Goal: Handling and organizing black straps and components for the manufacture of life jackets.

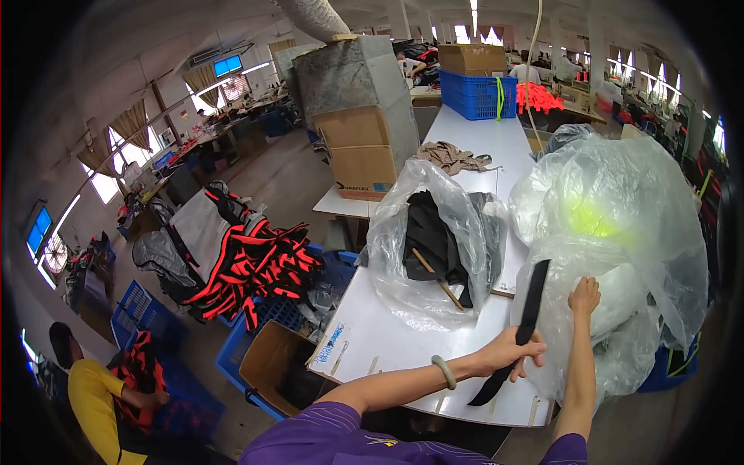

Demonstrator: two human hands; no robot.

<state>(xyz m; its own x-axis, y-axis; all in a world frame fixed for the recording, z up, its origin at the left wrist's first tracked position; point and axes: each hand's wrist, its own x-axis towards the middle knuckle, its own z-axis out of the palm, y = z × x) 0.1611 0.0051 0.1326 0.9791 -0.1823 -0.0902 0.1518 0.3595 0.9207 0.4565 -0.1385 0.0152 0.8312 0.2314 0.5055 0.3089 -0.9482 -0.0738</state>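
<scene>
My left hand [505,353], with a pale green bangle on the wrist, is closed around a black strap [533,301]. The strap stands up above the fist, and its other end hangs below toward the table edge. My right hand [585,296] is closed at a large clear plastic bag [558,271], its fingers bunched against the film. White contents and a bright yellow-green patch show through the plastic. Left of my hands, an opened clear bag [387,225] holds folded black fabric [422,236], with a thin brown stick [438,279] lying across it.
The white table [364,325] carries a brown cloth [453,157] and a blue crate [469,94] farther back. Red-and-black strips [263,263] are heaped at the left, above an open cardboard box [275,360]. A person in yellow [93,403] sits at lower left.
</scene>
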